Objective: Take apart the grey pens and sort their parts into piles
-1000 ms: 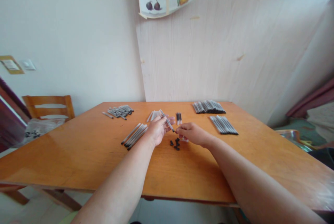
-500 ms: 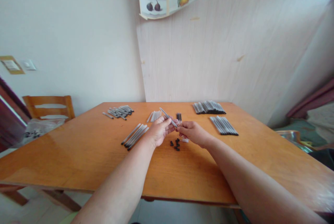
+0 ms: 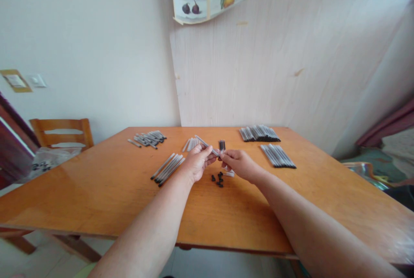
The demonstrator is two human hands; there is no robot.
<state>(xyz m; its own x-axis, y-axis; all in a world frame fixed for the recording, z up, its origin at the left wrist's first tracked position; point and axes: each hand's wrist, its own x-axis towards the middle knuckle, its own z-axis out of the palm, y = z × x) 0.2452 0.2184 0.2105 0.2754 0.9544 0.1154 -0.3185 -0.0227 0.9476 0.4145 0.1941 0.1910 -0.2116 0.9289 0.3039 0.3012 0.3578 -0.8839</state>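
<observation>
Greyish plastic, a slim pen barrel (image 3: 202, 142) is pinched in the fingers of the left hand (image 3: 198, 163), just beyond the black pieces (image 3: 220, 180); the fingers of the right hand (image 3: 238, 165) pinch its near end, anything else held there hidden. A skewed push could make it slip and scatter those pieces. Far left of them, a clear bag (image 3: 61, 156) holds small black items.

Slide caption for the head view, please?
Left hand holds a slim grey pen-like tube, right hand at one end, near small black pieces on an orange wooden table.
</observation>
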